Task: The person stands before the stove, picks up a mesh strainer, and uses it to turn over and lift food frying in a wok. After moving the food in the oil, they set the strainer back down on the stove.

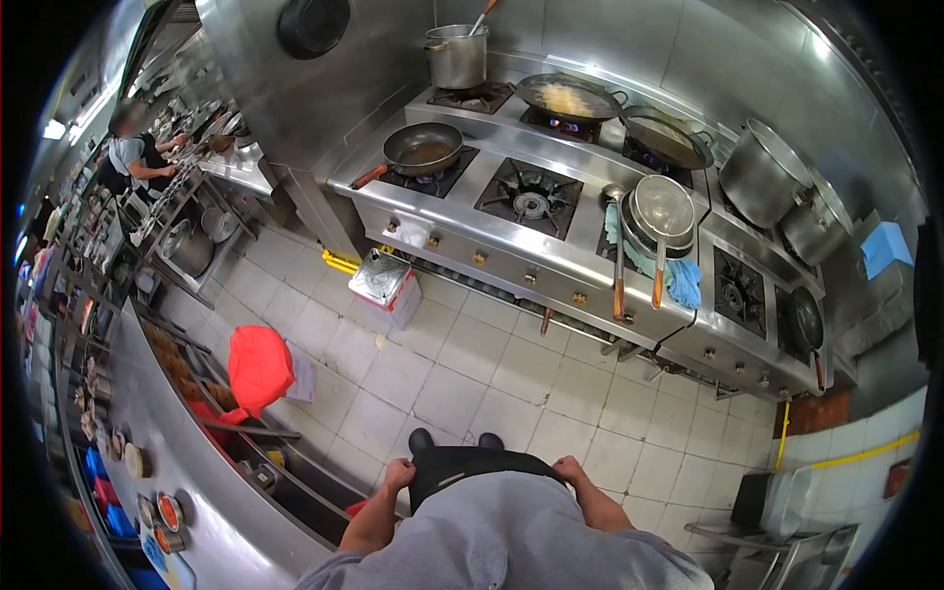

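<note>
At my waist, my left hand (398, 475) is closed at the left edge of a dark cloth (472, 464) that hangs over the front of my legs, below a grey shirt (501, 526). On the opposite edge of this cloth, my right hand (567, 470) is also closed, its fingers curled in. Dark shoes (421, 441) show just beyond the cloth on the tiled floor.
Ahead runs a steel stove (457, 231) with a frying pan (423, 147), a wok of food in oil (566, 96), a strainer (665, 206) and stockpots (765, 172). A tin (383, 280) and a red bag (261, 369) stand left. Far left, a person (138, 157) works.
</note>
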{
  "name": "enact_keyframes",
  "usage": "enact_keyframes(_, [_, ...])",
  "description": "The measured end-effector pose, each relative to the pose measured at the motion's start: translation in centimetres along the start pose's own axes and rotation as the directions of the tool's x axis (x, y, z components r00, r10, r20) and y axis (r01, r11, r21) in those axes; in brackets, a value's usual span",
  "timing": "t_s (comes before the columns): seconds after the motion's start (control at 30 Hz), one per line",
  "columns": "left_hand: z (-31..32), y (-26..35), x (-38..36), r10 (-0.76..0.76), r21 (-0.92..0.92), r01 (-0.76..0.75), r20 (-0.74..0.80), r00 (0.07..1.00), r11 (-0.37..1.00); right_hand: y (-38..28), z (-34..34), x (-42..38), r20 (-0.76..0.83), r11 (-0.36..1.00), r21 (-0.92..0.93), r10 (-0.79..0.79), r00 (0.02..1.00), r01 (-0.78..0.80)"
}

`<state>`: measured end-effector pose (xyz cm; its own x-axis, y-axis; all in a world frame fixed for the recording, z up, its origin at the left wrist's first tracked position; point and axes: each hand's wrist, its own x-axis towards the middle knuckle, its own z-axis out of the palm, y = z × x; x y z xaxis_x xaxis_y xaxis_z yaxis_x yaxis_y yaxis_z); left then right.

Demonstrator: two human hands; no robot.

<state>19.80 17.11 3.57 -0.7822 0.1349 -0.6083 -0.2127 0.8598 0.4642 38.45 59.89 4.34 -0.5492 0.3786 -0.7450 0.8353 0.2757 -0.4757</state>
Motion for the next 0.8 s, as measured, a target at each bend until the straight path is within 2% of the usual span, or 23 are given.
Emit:
enact_keyframes(0.17, [0.2, -0.1, 0.0, -0.017, -0.016, 0.017, 0.003, 1.000, 1.000, 1.2, 0.7, 1.1, -0.030, 1.000, 0.008, -0.006, 1.000, 0.006])
enact_keyframes(0.37, [0.4, -0.2, -0.4, -0.012, -0.019, 0.012, -0.005, 1.000, 1.000, 0.4, 0.0, 0.4, 0.057, 0.998, -0.001, 0.061, 0.997, -0.061])
enact_keyframes(0.67, [0.5, 0.1, -0.8, -0.022, -0.007, 0.022, -0.011, 1.000, 1.000, 2.8, 0.8, 1.3, 0.014, 0.999, -0.032, 0.013, 1.000, -0.012])
enact_keyframes(0.8, [0.6, 0.1, -0.7, -0.013, -0.006, 0.013, -0.013, 1.000, 1.000, 2.3, 0.4, 0.3, 0.027, 0.999, -0.014, 0.047, 0.999, -0.047])
